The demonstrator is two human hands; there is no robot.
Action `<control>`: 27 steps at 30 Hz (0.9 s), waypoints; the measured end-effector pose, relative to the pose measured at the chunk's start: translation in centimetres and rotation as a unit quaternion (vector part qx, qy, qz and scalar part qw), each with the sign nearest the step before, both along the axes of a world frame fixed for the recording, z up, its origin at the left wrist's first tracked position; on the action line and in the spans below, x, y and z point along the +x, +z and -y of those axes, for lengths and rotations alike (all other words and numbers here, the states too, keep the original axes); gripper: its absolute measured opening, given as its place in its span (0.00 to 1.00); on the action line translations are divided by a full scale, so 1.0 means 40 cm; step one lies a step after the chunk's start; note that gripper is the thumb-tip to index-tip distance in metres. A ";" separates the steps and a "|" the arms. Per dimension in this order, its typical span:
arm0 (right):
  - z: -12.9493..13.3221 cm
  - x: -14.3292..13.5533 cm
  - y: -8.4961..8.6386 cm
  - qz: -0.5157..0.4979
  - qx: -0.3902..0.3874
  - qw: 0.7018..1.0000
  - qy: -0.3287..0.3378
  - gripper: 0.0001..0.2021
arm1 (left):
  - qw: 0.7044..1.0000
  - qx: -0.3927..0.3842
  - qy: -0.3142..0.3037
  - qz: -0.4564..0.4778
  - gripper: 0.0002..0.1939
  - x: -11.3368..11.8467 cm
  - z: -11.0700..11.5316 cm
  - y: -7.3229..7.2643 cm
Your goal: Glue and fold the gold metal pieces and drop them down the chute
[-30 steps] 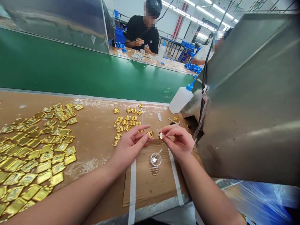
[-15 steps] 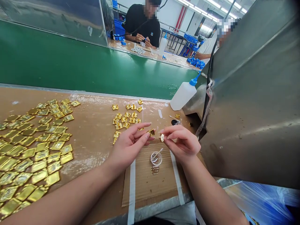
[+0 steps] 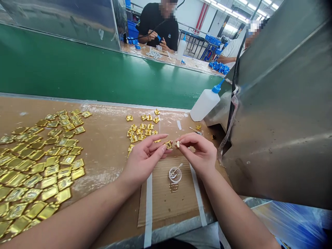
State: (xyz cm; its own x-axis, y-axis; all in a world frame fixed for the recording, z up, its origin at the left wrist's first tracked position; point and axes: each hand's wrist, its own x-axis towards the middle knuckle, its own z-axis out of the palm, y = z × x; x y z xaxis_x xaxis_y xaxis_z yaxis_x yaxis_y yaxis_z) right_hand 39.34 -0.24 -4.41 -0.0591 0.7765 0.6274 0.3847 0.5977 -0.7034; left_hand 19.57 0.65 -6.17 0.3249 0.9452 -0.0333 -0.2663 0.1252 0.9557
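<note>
Between thumb and fingers, my left hand (image 3: 145, 154) pinches a small square gold piece (image 3: 168, 144) with a recess in its face. My right hand (image 3: 199, 150) grips a tiny gold-and-white oval piece (image 3: 177, 144) at its fingertips. The two pieces are close together, with a narrow gap between them. Below them, a small clear cup (image 3: 175, 175) with a cotton swab (image 3: 178, 167) in it stands on a cardboard sheet (image 3: 166, 207). Behind my left hand lie several small gold pieces (image 3: 139, 131), partly hidden by its fingers.
Many flat gold plates (image 3: 52, 172) cover the left of the table. A white squeeze bottle (image 3: 204, 104) with a blue nozzle stands at the back right, by a metal panel (image 3: 280, 114). Beyond the green belt (image 3: 103, 74), a person in black (image 3: 158, 26) handles a blue part.
My right hand has moved slightly up and left, bringing the small oval piece nearer the square gold piece. The square piece is tilted more toward me. The view has shifted a little.
</note>
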 end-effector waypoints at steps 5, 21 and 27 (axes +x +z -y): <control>-0.007 -0.005 -0.019 -0.034 -0.135 0.990 -0.028 0.03 | 1.000 -0.018 0.002 0.006 0.23 0.001 -0.010 0.001; -0.033 -0.018 -0.023 -0.199 -0.392 0.892 0.101 0.15 | 0.998 0.034 0.058 -0.015 0.19 -0.003 -0.022 -0.009; -0.035 -0.022 -0.031 -0.210 -0.397 0.883 0.138 0.14 | 0.997 0.048 0.052 -0.036 0.19 -0.002 -0.019 -0.011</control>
